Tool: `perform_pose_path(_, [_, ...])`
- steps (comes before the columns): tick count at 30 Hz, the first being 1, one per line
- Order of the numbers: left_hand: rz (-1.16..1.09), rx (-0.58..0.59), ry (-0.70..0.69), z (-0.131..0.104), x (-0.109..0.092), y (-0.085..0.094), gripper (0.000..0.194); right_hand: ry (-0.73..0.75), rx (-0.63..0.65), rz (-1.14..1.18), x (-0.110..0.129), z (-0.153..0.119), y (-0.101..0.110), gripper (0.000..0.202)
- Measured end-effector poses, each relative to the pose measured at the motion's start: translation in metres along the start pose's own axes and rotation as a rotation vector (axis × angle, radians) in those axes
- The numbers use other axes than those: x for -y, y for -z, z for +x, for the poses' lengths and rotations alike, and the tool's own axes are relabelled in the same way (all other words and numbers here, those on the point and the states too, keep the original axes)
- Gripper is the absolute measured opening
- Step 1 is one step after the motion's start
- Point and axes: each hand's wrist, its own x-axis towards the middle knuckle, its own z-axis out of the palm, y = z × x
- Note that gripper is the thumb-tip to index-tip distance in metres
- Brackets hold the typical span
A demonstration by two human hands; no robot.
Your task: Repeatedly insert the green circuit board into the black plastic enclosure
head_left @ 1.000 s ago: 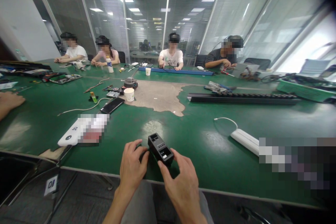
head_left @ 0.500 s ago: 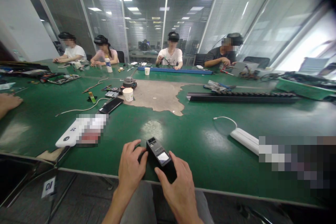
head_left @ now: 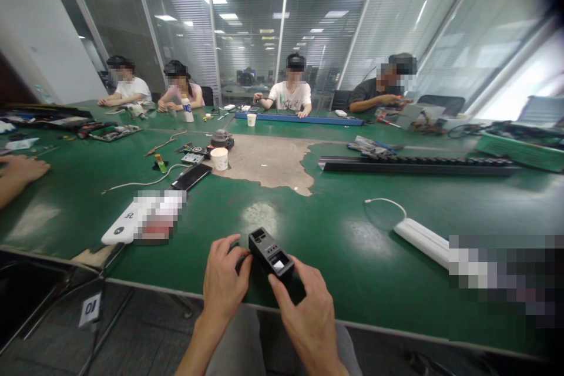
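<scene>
A small dark grey box-shaped device with a little screen and ports on its top face lies at a slant on the green table, near its front edge. My right hand grips the device's near end, thumb on the left side and index finger on the right. Just left of the device, my left hand is curved with thumb and fingers apart. Its fingertips come close to the device's far left side; whether they touch it I cannot tell. The device's underside is hidden.
To the left lie a white power bank and a black phone; a paper cup stands beyond. At right are a white power strip and a long black rail. Several people with head-worn cameras sit opposite. Another person's hand rests far left.
The whole view has shifted slightly, so everything appears a little further right. My right hand keeps its grip on the device, and my left hand stays beside it. The screen's reflection looks smaller.
</scene>
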Motion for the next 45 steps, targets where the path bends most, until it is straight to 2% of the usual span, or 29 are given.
perform_pose_path(4, [-0.007,0.004,0.007,0.0,0.0,0.0,0.013,-0.032,-0.022,0.054,0.005,0.01,0.011,0.038])
perform_pose_path(7, [-0.004,0.003,0.004,-0.001,-0.001,-0.001,0.013,-0.084,-0.043,0.081,0.001,0.016,0.018,0.041])
perform_pose_path(16, [0.029,0.037,0.011,0.0,0.0,0.0,0.014,-0.231,-0.07,0.03,-0.04,0.024,0.019,0.05])
perform_pose_path(25, [0.038,0.031,0.004,0.0,-0.001,-0.002,0.014,-0.106,-0.014,-0.111,-0.056,0.024,0.007,0.049])
perform_pose_path(34, [0.041,0.037,0.004,0.001,0.0,-0.003,0.014,-0.055,-0.05,-0.197,-0.062,0.022,0.006,0.066])
perform_pose_path(38, [0.04,0.04,0.005,0.0,0.0,-0.004,0.015,-0.044,-0.061,-0.215,-0.063,0.024,0.007,0.064])
perform_pose_path(45, [0.039,0.045,0.006,0.0,0.001,-0.004,0.014,-0.065,-0.076,-0.153,-0.054,0.027,0.011,0.044])
